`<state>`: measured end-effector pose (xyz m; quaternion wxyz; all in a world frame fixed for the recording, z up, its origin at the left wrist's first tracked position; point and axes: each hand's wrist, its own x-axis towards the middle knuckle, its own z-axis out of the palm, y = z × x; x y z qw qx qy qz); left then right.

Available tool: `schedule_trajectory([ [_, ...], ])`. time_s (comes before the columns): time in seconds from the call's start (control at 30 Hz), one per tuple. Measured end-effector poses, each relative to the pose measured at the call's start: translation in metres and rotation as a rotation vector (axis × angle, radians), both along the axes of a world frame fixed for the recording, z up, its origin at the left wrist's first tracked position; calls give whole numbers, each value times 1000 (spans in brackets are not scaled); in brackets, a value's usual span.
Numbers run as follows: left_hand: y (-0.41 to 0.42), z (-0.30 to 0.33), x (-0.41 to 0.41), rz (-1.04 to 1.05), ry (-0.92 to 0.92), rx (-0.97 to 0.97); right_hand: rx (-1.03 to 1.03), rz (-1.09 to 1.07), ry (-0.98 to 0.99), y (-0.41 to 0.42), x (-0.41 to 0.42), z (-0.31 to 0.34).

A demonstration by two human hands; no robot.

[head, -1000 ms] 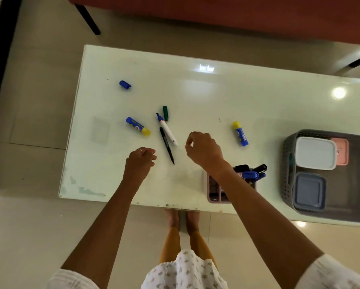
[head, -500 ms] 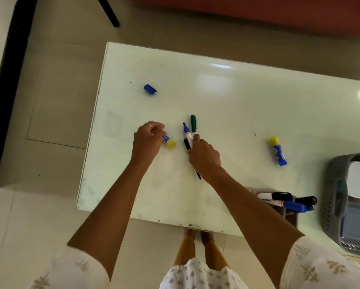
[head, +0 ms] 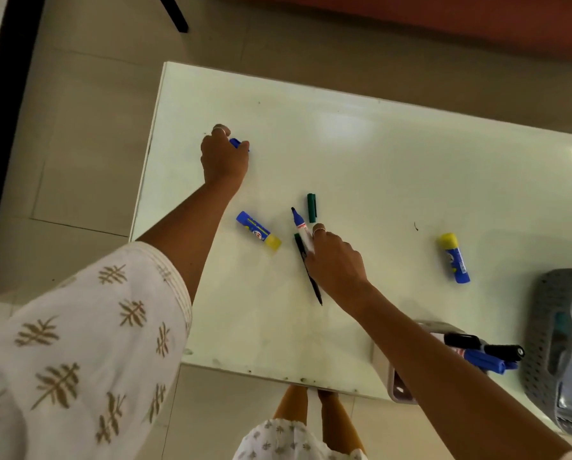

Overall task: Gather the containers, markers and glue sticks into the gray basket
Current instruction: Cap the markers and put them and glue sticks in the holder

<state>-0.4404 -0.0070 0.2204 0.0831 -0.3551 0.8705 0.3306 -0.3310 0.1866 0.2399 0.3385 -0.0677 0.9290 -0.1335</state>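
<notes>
Up left, left hand [head: 224, 157] now grips blue cap [head: 235, 143]

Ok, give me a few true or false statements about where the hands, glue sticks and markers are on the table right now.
1. The left hand is at a small blue cap. True.
2. The right hand rests on the gray basket. False: it is on the uncapped markers mid-table.
3. Two glue sticks lie loose on the table. True.
4. The green cap sits in the basket. False: it lies on the table.
</notes>
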Motion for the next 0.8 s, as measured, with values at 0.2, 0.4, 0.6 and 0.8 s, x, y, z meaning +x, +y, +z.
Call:
schedule_trajectory([
  [0.2, 0, -8, -2, -100, 50, -24, -126, -140, 32, 12, -9, 19],
  [0.4, 16, 27, 27, 264, 101, 806, -263, -296, 73, 18, -4, 44],
  [0.6, 54, 63, 71, 360, 114, 1201, -339, -338, 68, 26, 20, 75],
  [0.8, 90, 85, 98, 338, 125, 1221, -280, -247, 87, 41, 51, 96],
])
